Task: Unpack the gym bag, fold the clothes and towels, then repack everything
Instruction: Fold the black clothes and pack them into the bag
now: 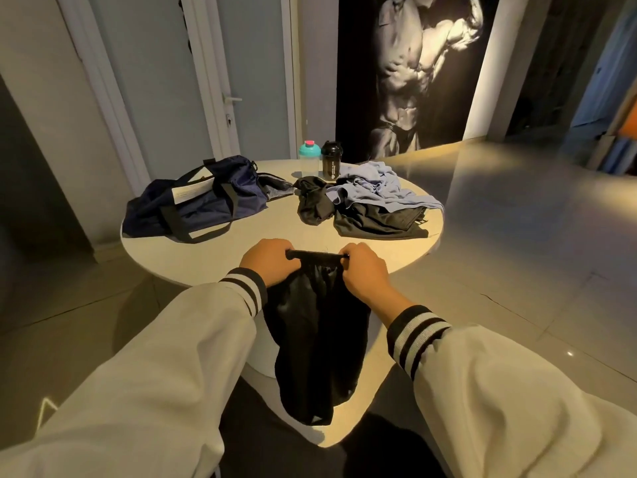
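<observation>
Left grip [267,262] and right grip [365,274] both clenched on the waistband of black shorts [317,339] — held over the near edge of the table [206,257], legs hanging below. Bag [196,201] lies far left; blue cloth [379,191] on black clothes [375,222] far right — shakers [331,160] behind.

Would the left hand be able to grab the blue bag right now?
Probably not yet. The left hand grips the black shorts, as does the right hand. Nothing stands between it and the blue bag on the table, so after letting go it likely could.
</observation>
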The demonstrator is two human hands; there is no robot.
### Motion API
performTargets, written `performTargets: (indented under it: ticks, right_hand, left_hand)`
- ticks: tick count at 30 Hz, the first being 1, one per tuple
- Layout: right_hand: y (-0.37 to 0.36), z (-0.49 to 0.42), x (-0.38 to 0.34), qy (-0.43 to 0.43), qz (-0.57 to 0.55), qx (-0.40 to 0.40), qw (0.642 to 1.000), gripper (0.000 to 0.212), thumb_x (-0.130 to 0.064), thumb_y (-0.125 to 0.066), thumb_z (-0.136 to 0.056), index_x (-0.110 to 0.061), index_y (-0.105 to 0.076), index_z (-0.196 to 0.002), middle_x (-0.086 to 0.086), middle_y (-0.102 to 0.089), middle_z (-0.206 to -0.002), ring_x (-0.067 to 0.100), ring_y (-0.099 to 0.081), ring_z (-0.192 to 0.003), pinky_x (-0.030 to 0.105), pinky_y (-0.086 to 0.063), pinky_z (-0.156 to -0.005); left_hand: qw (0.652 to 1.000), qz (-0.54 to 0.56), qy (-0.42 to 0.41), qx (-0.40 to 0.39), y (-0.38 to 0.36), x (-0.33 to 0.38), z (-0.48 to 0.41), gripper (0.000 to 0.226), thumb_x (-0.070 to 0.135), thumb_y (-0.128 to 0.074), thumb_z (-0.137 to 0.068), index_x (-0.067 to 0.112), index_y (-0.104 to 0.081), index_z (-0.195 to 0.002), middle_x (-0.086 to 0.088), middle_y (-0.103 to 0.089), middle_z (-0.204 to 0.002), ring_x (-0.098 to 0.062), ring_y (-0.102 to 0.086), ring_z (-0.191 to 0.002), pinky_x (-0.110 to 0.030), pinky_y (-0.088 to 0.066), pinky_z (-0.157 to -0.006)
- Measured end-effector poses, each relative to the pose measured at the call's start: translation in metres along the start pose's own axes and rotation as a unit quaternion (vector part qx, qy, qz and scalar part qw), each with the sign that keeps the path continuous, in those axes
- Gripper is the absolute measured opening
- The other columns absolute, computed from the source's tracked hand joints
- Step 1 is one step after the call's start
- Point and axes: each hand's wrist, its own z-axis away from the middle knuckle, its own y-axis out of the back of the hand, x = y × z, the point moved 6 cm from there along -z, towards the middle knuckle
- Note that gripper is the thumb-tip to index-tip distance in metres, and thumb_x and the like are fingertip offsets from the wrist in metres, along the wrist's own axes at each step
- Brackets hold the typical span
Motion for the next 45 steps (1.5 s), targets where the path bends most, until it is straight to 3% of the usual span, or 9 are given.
performTargets:
  ticks: [5, 14, 18, 21, 24, 28, 34, 41, 45]
  right_hand:
    - [0.012, -0.004, -0.009, 0.013, 0.031, 0.043, 0.999, 0.018, -0.013, -0.056, -0.094, -0.016, -0.058, -0.111, 0.010, -0.052, -0.112, 0.033, -0.056, -0.093, 0.044, -0.048, -0.081]
    - [0.001, -0.021, -0.002, -0.039, -0.029, -0.044, 0.998, 0.010, -0.023, -0.039, -0.104, -0.014, -0.040, -0.107, 0.010, -0.055, -0.098, 0.032, -0.053, -0.085, 0.039, -0.040, -0.069]
    - [0.014, -0.028, -0.003, -0.059, -0.052, 0.039, 0.996, 0.014, -0.032, -0.043, -0.103, -0.019, -0.048, -0.105, 0.005, -0.059, -0.095, 0.030, -0.056, -0.084, 0.037, -0.042, -0.070]
    - [0.024, -0.034, -0.002, -0.058, -0.094, 0.115, 0.987, 0.013, -0.029, -0.047, -0.103, -0.024, -0.056, -0.111, 0.001, -0.065, -0.104, 0.027, -0.060, -0.091, 0.039, -0.049, -0.076]
    - [0.019, -0.043, -0.002, -0.042, -0.097, 0.111, 0.988, 0.021, -0.022, -0.049, -0.102, -0.022, -0.063, -0.119, 0.000, -0.065, -0.119, 0.026, -0.061, -0.106, 0.044, -0.050, -0.090]
    - [0.010, -0.058, 0.001, -0.032, -0.078, 0.072, 0.994, 0.024, -0.019, -0.053, -0.101, -0.022, -0.068, -0.120, 0.003, -0.063, -0.122, 0.029, -0.059, -0.112, 0.048, -0.047, -0.098]
    - [0.014, -0.065, 0.019, -0.031, -0.014, 0.045, 0.998, 0.015, -0.033, -0.065, -0.094, -0.021, -0.073, -0.100, -0.001, -0.061, -0.086, 0.026, -0.063, -0.084, 0.034, -0.047, -0.070]
    - [0.017, -0.059, 0.015, -0.078, -0.090, 0.029, 0.992, 0.015, -0.039, -0.065, -0.090, -0.025, -0.071, -0.091, 0.001, -0.068, -0.086, 0.024, -0.062, -0.081, 0.036, -0.053, -0.072]
    - [0.017, -0.046, -0.002, -0.075, -0.281, -0.001, 0.957, 0.010, -0.022, -0.071, -0.087, -0.015, -0.076, -0.091, 0.008, -0.072, -0.085, 0.024, -0.068, -0.080, 0.035, -0.055, -0.070]
  left_hand:
    - [0.997, -0.046, 0.040, 0.041, 0.010, -0.014, 0.003, 0.043, 0.062, -0.053, -0.095, 0.020, -0.063, -0.093, -0.004, -0.065, -0.090, -0.023, -0.059, -0.083, -0.034, -0.042, -0.073]
    - [0.998, 0.039, 0.022, 0.048, 0.019, -0.009, -0.007, 0.026, 0.043, -0.060, -0.098, 0.022, -0.062, -0.112, -0.004, -0.068, -0.106, -0.024, -0.061, -0.094, -0.037, -0.050, -0.086]
    - [0.996, 0.083, -0.009, 0.026, 0.018, -0.001, -0.015, 0.020, 0.030, -0.059, -0.099, 0.026, -0.046, -0.113, -0.009, -0.065, -0.104, -0.029, -0.062, -0.091, -0.040, -0.051, -0.087]
    - [0.993, 0.078, -0.081, -0.020, 0.014, 0.010, -0.021, 0.020, 0.014, -0.050, -0.102, 0.030, -0.042, -0.109, -0.009, -0.065, -0.110, -0.030, -0.062, -0.090, -0.038, -0.049, -0.086]
    - [0.992, 0.036, -0.110, -0.043, 0.013, 0.016, -0.031, 0.040, 0.003, -0.042, -0.100, 0.036, -0.066, -0.098, -0.006, -0.066, -0.120, -0.032, -0.062, -0.109, -0.040, -0.049, -0.096]
    - [0.996, -0.013, -0.088, -0.025, 0.013, 0.014, -0.046, 0.045, 0.010, -0.040, -0.103, 0.037, -0.068, -0.126, -0.002, -0.057, -0.143, -0.026, -0.053, -0.127, -0.042, -0.043, -0.110]
    - [0.997, -0.007, -0.067, -0.040, 0.008, 0.013, -0.059, 0.045, 0.011, -0.047, -0.100, 0.033, -0.061, -0.137, -0.008, -0.051, -0.145, -0.029, -0.050, -0.130, -0.042, -0.040, -0.111]
    - [0.994, 0.052, -0.080, -0.050, -0.003, 0.025, -0.062, 0.051, 0.007, -0.057, -0.096, 0.018, -0.052, -0.146, -0.011, -0.051, -0.149, -0.028, -0.050, -0.133, -0.034, -0.036, -0.112]
    - [0.987, 0.142, -0.072, 0.000, -0.002, 0.034, -0.058, 0.045, 0.012, -0.066, -0.094, 0.018, -0.059, -0.138, -0.006, -0.059, -0.140, -0.024, -0.054, -0.128, -0.031, -0.039, -0.107]
